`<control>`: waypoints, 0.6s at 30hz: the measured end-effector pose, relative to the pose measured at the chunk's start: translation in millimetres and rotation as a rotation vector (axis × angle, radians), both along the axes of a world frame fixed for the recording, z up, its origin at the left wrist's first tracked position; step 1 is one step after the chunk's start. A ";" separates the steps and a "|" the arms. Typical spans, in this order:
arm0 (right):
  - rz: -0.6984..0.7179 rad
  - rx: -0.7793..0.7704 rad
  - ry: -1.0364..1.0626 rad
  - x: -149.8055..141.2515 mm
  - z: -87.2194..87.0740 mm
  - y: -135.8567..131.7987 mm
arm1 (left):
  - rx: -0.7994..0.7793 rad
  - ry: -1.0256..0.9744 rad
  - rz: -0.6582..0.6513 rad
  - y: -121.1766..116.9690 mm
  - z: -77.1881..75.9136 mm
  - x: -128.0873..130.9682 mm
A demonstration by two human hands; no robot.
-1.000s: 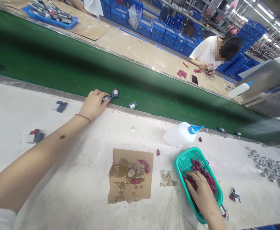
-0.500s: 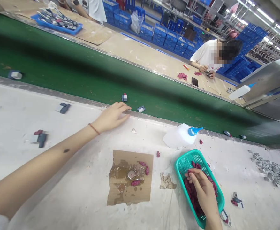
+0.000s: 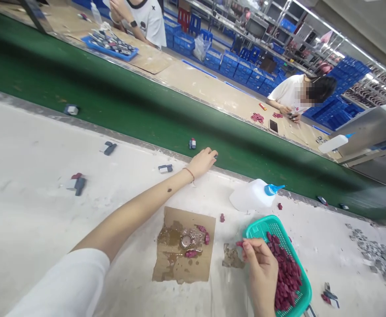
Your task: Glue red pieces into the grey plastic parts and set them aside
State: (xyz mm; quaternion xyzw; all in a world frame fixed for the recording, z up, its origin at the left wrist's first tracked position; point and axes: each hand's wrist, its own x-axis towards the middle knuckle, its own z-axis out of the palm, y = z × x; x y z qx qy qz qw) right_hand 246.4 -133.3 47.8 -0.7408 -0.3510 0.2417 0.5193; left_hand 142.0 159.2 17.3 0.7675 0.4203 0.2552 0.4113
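My left hand point(image 3: 203, 164) reaches to the near edge of the green conveyor belt, fingers curled over a small dark grey piece point(image 3: 215, 156), mostly hidden beneath them. Another grey, white and red piece point(image 3: 192, 143) lies on the belt beside it. At the left rim of the green basket point(image 3: 306, 286), my right hand point(image 3: 262, 268) pinches a small maroon piece point(image 3: 239, 243) between thumb and fingers. Many maroon pieces point(image 3: 287, 277) fill the basket. To the left, a cardboard sheet point(image 3: 169, 273) carries wet glue, a round cap point(image 3: 185, 241) and several maroon pieces.
A white glue bottle point(image 3: 250, 196) with a blue nozzle lies by the belt. Grey pieces point(image 3: 374, 251) are heaped at the right; assembled pieces point(image 3: 109, 148) lie at the left. Across the belt point(image 3: 140, 105), two people sit at a bench with a blue tray point(image 3: 126, 56).
My left hand has moved right and closed over the dark grey piece on the belt. My right hand has lifted out of the basket and moved left with a maroon piece. The view has shifted.
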 end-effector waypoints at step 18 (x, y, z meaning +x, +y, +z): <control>0.895 0.005 -0.775 -55.2 -31.2 58.0 | -0.984 -0.658 0.161 -124.6 2.2 -146.4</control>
